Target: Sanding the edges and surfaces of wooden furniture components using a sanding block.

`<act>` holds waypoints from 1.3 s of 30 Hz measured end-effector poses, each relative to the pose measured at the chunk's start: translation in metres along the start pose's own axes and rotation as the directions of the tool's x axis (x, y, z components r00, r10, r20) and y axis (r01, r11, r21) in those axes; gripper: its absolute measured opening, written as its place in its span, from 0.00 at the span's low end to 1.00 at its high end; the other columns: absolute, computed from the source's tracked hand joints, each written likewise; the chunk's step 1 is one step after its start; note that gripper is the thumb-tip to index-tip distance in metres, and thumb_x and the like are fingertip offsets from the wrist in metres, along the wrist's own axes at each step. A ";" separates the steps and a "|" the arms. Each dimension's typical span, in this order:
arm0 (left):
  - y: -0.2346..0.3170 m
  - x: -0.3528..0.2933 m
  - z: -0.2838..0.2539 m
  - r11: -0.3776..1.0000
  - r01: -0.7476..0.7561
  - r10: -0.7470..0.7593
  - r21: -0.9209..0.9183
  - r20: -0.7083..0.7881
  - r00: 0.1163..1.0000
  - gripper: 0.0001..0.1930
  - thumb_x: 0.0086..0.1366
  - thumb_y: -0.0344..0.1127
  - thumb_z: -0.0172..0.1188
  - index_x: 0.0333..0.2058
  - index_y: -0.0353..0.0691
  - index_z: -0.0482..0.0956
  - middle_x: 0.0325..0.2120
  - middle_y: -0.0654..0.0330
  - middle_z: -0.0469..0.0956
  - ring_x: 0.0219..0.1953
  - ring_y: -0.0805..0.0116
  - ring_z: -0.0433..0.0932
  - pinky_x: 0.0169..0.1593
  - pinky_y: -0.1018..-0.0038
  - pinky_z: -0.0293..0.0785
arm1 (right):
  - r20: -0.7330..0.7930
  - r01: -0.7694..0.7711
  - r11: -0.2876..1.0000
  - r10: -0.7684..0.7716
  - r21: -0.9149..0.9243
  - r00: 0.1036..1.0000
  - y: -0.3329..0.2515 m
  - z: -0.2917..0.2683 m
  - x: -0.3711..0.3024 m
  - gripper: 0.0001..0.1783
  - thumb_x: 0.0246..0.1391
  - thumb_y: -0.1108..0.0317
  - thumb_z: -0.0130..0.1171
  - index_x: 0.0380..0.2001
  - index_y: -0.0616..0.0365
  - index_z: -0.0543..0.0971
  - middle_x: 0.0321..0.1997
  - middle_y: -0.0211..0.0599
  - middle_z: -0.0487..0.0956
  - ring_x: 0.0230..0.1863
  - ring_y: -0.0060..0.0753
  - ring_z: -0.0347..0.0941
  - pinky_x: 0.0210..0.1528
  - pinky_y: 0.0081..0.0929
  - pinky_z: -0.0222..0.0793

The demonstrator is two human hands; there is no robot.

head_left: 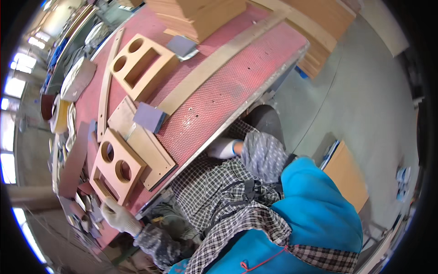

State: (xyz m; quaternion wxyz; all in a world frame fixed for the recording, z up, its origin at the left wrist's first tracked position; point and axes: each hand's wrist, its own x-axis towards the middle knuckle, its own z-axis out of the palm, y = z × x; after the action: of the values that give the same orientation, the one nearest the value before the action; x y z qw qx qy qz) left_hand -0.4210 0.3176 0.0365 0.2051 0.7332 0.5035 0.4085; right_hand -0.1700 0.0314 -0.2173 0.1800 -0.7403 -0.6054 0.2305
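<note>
My left hand (118, 216), in a white knit glove, is at the near lower corner of a wooden box frame (135, 163). Its fingers bend against that edge and appear to grip it. The frame has two round holes and a rectangular opening, and lies partly over a flat wooden panel (153, 157). My right hand (222, 149), gloved in white with a blue cuff, is low beside the table's front edge, in front of my checked apron. Its fingers are hard to make out. A purple-grey sanding block (149, 117) rests at the panel's far end.
A second box frame (157, 75) stands farther up the red mesh-covered table (255, 68). Another grey block (181, 45), long wooden strips (223, 57) and stacked boards (200, 20) lie around it. Sanding belts and scraps (84, 205) crowd the left edge. A board (349, 176) leans at the right.
</note>
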 end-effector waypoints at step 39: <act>-0.183 -0.134 0.064 0.800 0.550 -0.461 0.239 0.832 0.308 0.23 0.74 0.51 0.62 0.44 0.32 0.87 0.36 0.53 0.87 0.37 0.64 0.83 0.44 0.67 0.79 | 0.314 -0.167 0.986 0.158 0.003 0.936 -0.064 -0.107 -0.015 0.15 0.68 0.61 0.60 0.44 0.63 0.85 0.45 0.60 0.85 0.49 0.67 0.81 0.53 0.50 0.77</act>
State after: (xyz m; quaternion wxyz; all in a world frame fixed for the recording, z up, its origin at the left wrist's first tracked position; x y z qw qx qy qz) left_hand -0.4950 0.2780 -0.1842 0.5771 0.6286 0.5156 -0.0769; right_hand -0.1647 0.0306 -0.0913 0.0733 -0.7391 -0.5596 0.3677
